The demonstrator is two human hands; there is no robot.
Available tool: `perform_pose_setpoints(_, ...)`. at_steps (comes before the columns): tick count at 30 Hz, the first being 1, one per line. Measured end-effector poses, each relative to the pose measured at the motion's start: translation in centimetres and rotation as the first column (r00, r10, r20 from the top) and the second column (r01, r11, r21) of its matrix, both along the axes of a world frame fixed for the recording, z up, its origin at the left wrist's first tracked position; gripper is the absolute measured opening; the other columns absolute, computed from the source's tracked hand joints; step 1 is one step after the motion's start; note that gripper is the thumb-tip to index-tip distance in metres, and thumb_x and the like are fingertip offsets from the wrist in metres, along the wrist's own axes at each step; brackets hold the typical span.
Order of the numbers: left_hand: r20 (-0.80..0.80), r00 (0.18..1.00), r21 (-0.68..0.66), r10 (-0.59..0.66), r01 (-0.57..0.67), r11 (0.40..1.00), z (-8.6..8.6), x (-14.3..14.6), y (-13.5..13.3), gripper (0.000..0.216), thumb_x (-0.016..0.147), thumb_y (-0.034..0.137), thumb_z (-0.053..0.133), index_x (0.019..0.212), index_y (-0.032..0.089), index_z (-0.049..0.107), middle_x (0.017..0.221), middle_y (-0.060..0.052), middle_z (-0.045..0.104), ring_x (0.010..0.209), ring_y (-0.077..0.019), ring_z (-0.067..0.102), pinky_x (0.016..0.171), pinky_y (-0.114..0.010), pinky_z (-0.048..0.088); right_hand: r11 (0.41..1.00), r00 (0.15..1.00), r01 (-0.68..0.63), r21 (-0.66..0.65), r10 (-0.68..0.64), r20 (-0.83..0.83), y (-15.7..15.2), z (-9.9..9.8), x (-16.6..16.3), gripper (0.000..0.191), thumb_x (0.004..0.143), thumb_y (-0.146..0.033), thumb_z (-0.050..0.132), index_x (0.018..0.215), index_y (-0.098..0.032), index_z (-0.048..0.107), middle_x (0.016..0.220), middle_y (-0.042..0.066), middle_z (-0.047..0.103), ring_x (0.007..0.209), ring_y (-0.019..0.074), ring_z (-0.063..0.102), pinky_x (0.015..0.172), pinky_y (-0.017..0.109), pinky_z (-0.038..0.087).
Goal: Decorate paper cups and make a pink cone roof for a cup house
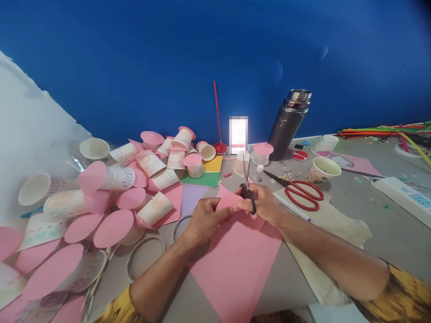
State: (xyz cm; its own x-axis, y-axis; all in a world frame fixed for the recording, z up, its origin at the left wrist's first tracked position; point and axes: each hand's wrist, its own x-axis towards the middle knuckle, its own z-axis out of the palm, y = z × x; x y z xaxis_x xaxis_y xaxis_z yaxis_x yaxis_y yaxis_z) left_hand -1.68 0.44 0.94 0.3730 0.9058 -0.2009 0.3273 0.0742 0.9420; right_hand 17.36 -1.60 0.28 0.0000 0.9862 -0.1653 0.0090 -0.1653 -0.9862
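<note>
Between thumb and fingers, my left hand grips a round piece of pink paper. My right hand is closed around the black handles of a pair of scissors, whose blades point away from me and upward. The fingers of my right hand also touch the right side of the pink piece. Under both hands lies a larger sheet of pink paper. Just beyond the scissors stands an upturned paper cup, and a cup with a pink disc is to its right.
Paper cups with pink discs crowd the left side. Red-handled scissors, a patterned cup and a power strip lie right. A dark flask and a glowing phone-like screen stand by the blue wall.
</note>
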Motion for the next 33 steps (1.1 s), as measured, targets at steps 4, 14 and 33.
perform_pose_setpoints(4, -0.036, 0.999, 0.017, 0.034, -0.034, 0.999, 0.1, -0.1, 0.0, 0.031, 0.075, 0.042, 0.068, 0.059, 0.017, 0.062, 0.06, 0.0, 0.058, 0.057, -0.0124, 0.048, 0.056, -0.028, 0.034, 0.996, 0.996, -0.086, 0.004, 0.086, -0.031, 0.1, -0.4, 0.0, 0.031, 0.063, -0.023, 0.079, 0.092, -0.019, 0.067, 0.065, -0.007, 0.058, 0.05, 0.0078, 0.047, 0.047, 0.022, 0.037)
perform_pose_setpoints(14, -0.096, 0.995, 0.102, 0.009, 0.001, 0.995, -0.5, 0.1, 0.0, 0.032, 0.077, 0.044, 0.065, 0.059, 0.019, 0.056, 0.057, 0.002, 0.053, 0.057, -0.0128, 0.046, 0.057, -0.029, 0.03, 0.989, 0.995, -0.097, 0.108, 0.095, 0.021, 0.3, -2.6, 0.1, 0.05, 0.064, -0.015, 0.072, 0.112, -0.023, 0.063, 0.083, -0.003, 0.061, 0.067, 0.0113, 0.054, 0.053, 0.02, 0.041)
perform_pose_setpoints(33, -0.108, 0.993, 0.091, 0.04, -0.03, 0.995, -0.4, 0.7, -0.8, 0.04, 0.076, 0.047, 0.065, 0.057, 0.021, 0.043, 0.056, 0.006, 0.039, 0.056, -0.0094, 0.032, 0.052, -0.027, 0.022, 0.971, 0.973, -0.151, 0.183, 0.113, 0.204, -0.4, -1.0, -0.3, 0.037, 0.068, -0.018, 0.068, 0.103, -0.022, 0.06, 0.077, -0.005, 0.059, 0.07, 0.0128, 0.055, 0.063, 0.023, 0.042)
